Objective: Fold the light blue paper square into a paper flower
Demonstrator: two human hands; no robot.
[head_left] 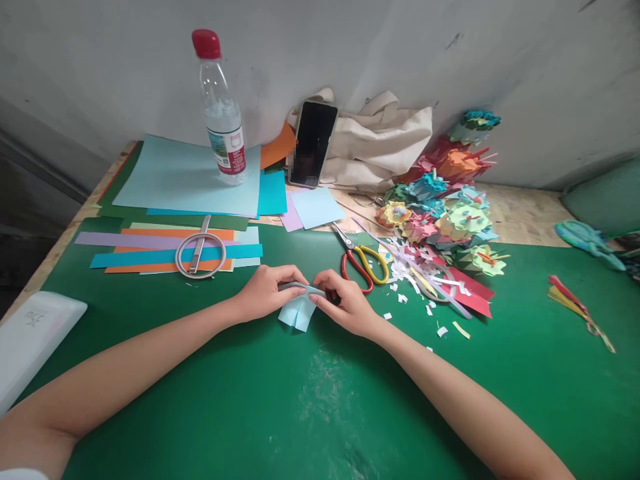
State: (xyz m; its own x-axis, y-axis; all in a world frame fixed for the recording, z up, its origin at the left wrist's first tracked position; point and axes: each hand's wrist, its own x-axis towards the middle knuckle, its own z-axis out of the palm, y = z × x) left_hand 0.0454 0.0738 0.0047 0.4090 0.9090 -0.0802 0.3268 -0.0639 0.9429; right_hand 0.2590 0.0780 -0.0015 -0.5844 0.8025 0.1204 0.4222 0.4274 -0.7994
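Note:
Between my two hands is a small piece of light blue paper, creased down its middle, with its lower part hanging toward me. My left hand pinches its upper left edge between thumb and fingers. On the upper right side, my right hand grips the same paper, thumb in front and fingers curled behind. The fingers partly cover the paper's top. Just beyond my right hand lie scissors with one red and one yellow handle.
Paper strips and a tape roll lie left. Behind stand a water bottle on coloured sheets, a phone and a cloth bag. Paper scraps and paper flowers crowd the right. A white box sits at far left.

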